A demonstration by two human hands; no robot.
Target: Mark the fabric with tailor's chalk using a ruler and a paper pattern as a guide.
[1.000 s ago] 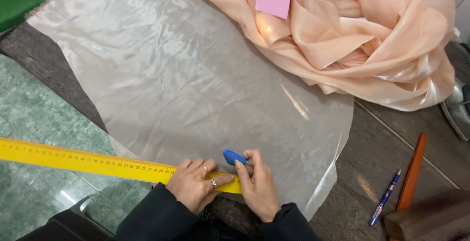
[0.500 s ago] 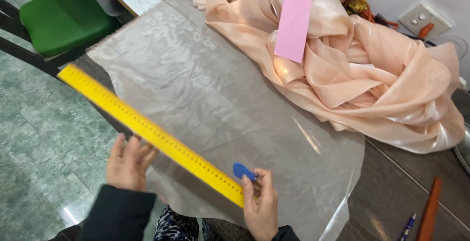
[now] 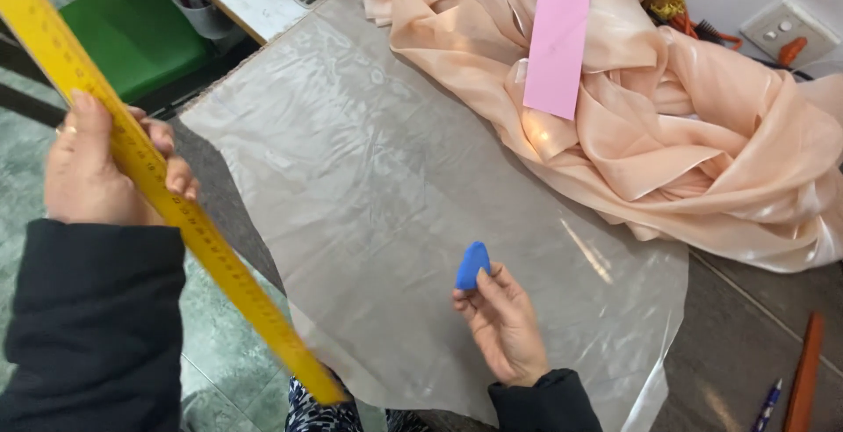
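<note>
Sheer pale fabric point(image 3: 395, 204) covers the worktable, peach satin point(image 3: 685, 133) heaped beyond. Left hand point(image 3: 97, 169) grips the long yellow ruler point(image 3: 176, 212), lifted off the cloth; its swinging end could drag the slippery sheet. Right hand point(image 3: 505, 327) pinches 1 blue chalk point(image 3: 472, 265).

A dark grey table point(image 3: 746, 344) fills the right; green-veined tiled floor point(image 3: 26, 133) lies at left; a green cushioned seat point(image 3: 132, 28) stands beyond; a white wall socket point(image 3: 786, 28) sits top right.
</note>
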